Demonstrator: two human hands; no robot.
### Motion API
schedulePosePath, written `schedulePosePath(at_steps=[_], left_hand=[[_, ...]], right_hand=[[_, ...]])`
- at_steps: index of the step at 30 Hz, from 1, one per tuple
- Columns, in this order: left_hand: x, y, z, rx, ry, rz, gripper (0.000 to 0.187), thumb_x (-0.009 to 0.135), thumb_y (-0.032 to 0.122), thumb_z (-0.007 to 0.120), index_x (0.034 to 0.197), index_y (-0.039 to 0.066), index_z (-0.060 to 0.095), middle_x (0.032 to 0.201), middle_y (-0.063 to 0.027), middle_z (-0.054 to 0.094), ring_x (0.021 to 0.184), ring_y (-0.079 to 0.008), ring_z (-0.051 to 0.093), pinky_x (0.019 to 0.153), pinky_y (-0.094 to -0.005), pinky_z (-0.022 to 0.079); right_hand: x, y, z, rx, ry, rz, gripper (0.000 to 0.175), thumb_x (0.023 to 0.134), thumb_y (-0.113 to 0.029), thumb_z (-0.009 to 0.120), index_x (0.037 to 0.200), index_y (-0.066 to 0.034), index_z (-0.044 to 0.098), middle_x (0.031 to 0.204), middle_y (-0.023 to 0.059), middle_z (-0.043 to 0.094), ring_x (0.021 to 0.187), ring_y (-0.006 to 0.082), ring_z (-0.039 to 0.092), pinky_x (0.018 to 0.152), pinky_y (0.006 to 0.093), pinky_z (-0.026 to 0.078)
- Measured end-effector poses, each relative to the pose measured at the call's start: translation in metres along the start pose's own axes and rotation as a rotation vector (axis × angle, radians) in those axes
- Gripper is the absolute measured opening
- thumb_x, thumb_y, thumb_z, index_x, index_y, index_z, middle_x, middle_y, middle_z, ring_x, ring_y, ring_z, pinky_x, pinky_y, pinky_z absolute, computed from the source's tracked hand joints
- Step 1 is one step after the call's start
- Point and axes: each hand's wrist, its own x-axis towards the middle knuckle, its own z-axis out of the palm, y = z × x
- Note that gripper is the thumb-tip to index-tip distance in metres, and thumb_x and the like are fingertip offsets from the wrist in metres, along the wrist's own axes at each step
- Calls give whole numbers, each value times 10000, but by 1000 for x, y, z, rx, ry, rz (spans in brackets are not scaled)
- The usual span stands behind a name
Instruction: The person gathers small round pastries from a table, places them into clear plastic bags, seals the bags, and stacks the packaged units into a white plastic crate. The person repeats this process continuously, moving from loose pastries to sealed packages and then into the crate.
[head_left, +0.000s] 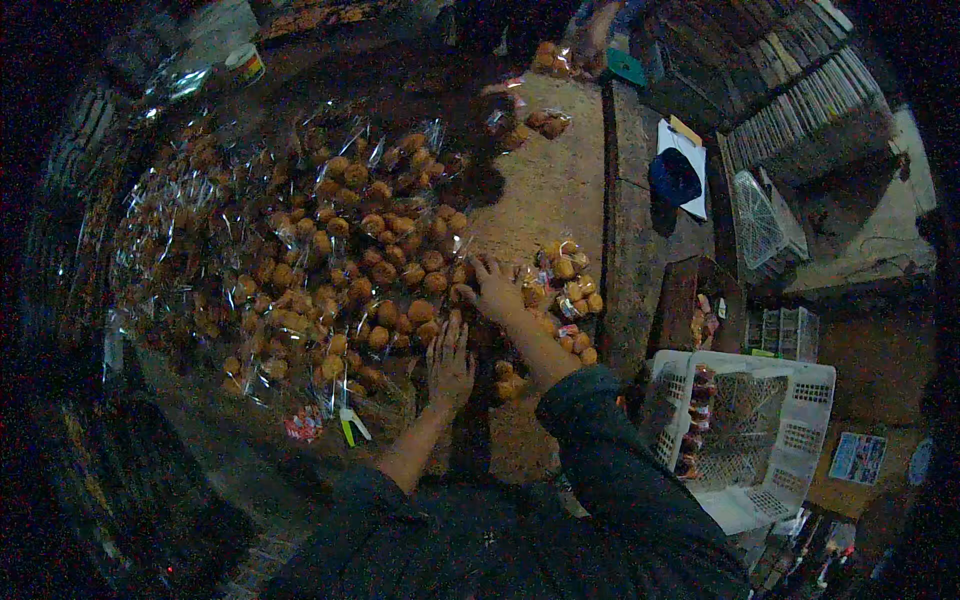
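A large heap of round brown balls in clear plastic bags (386, 247) covers the left and middle of the table (551, 187). My left hand (451, 364) lies with extended fingers at the near right edge of the heap, touching or just beside a bag. My right hand (495, 291) is at the heap's right edge, fingers bent over a bag; whether it grips the plastic cannot be told. Right of it stand several smaller filled bags with labels (577, 296). Another small bag (508, 382) lies between my forearms.
A white plastic crate (814, 435) holding a row of reddish packs (699, 412) is at the right. A dark blue round object (675, 177) rests on white paper. Green-and-white scissors or clips (349, 427) lie near the front edge. Part of another person (600, 34) shows at the far side.
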Motion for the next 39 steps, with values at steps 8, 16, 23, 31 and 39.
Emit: schedulePosePath(at_steps=[8,16,23,31,39], left_hand=[[-25,-5,11,97,-177,73,596,1005,272,480,1525,2,369,1669,-167,198,1538,-383,175,1227,-537,195],[-57,6,5,173,-174,33,599,1023,378,486,1514,45,405,1638,-150,283,1506,-369,254,1205,-550,218],[-37,0,-11,138,-136,-51,557,996,396,570,1426,58,466,1458,-175,432,1330,-409,449,1093,-536,386],[27,10,-20,89,-96,-213,778,907,282,718,1533,53,318,1546,-211,319,1227,-451,548,976,-495,503],[91,-18,-12,227,-433,63,601,775,165,755,1337,43,581,1238,-169,668,1078,-375,657,862,-465,552]], right_hand=[[-42,58,-45,113,276,-39,614,927,-535,619,1305,-53,585,1329,189,580,1219,438,544,1031,526,445],[-34,141,-47,172,314,567,754,842,-580,708,1316,-22,526,1411,194,480,1255,437,504,973,594,455],[2,166,-64,426,443,659,807,836,-619,708,1324,5,552,1326,259,574,1236,418,547,1036,521,429],[60,171,-50,463,269,403,525,790,-352,848,1096,29,656,962,150,737,830,300,716,717,420,564],[-180,99,-54,1042,617,442,609,812,-270,844,1278,25,585,1148,151,704,1018,261,681,939,393,526]])
